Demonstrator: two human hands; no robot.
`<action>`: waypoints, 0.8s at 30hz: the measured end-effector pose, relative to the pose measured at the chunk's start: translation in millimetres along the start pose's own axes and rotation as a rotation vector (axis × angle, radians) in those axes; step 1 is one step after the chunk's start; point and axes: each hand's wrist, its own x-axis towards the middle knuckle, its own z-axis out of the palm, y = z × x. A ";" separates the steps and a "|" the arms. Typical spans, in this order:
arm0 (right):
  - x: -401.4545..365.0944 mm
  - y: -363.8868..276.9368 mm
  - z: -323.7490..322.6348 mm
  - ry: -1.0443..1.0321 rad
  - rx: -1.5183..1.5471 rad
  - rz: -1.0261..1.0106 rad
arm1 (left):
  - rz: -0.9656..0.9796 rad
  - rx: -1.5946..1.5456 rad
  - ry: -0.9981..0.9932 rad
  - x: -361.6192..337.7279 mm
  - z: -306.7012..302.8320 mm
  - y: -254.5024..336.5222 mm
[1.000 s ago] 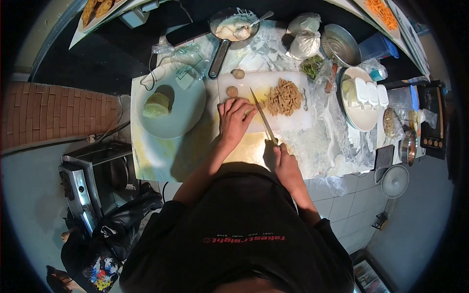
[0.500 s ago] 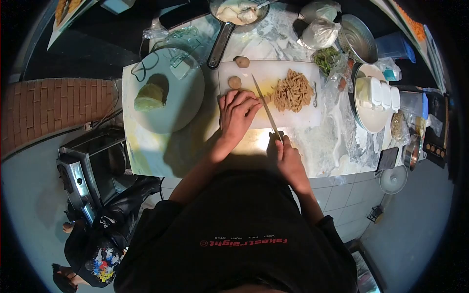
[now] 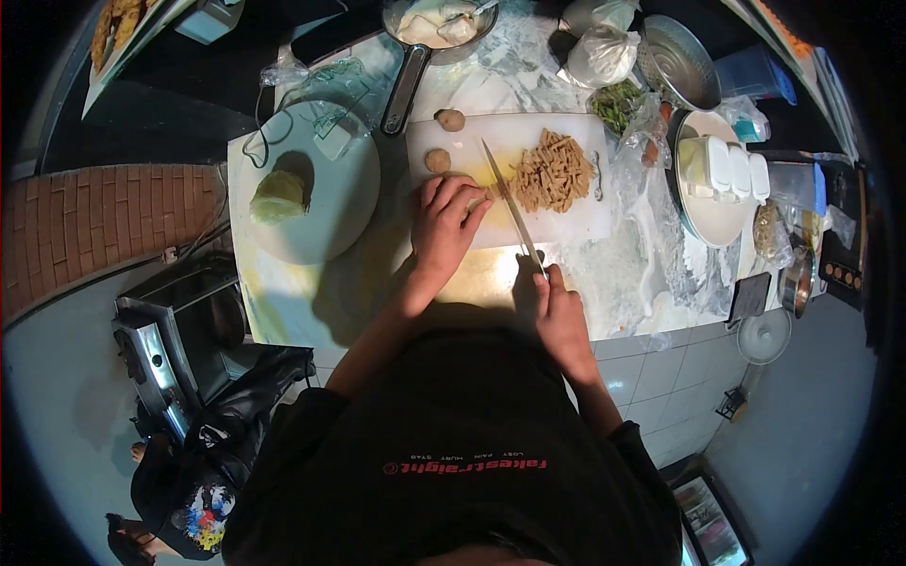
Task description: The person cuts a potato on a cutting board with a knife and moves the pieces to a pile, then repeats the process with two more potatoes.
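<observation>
Two hands mid-frame: left hand (image 3: 444,222) curled, pinning brown piece (image 3: 492,191) to board (image 3: 576,226); right hand (image 3: 559,311) gripping knife (image 3: 510,203). Risk: blade v. near fingertips, slip = cut.

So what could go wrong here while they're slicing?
The knife in the right hand runs right beside the left hand's fingertips, so a slip could nick them. The round piece at the cutting board's far edge might roll off.

The pale bench (image 3: 283,292) carries a white cutting board (image 3: 576,222), a round plate (image 3: 326,203), a pan (image 3: 404,85) and crumpled plastic bags (image 3: 599,57).
</observation>
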 end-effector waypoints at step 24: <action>-3.7 -16.0 -1.7 -0.046 -0.034 -0.003 | -0.017 0.034 0.001 0.3 -3.3 0.9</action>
